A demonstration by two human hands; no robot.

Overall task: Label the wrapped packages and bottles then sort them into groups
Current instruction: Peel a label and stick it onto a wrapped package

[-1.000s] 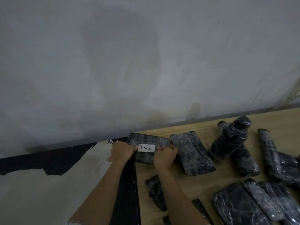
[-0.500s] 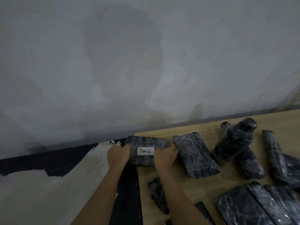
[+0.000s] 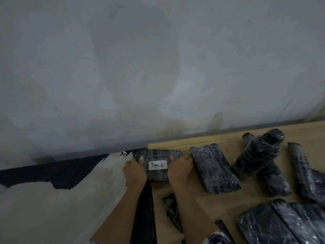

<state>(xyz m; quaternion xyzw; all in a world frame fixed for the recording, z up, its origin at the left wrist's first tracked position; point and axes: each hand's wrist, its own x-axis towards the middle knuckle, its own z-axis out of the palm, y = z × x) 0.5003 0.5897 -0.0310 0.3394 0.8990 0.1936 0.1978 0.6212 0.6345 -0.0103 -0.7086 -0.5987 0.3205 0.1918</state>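
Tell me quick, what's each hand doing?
Left hand: closed on the labelled package, left end.
Right hand: closed on the same package, right end.

Labelled package (image 3: 158, 165) at bench (image 3: 219, 140) corner, clasped at both ends by left hand (image 3: 135, 170) and right hand (image 3: 180, 169); white label (image 3: 157, 165) reading "TIM C". Unlabelled package (image 3: 214, 168) just beside.

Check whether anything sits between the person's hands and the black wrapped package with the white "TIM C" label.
Nothing visible does. The left hand and right hand grip opposite ends of the black wrapped package directly, at the wooden table corner, its white label uncovered between them.
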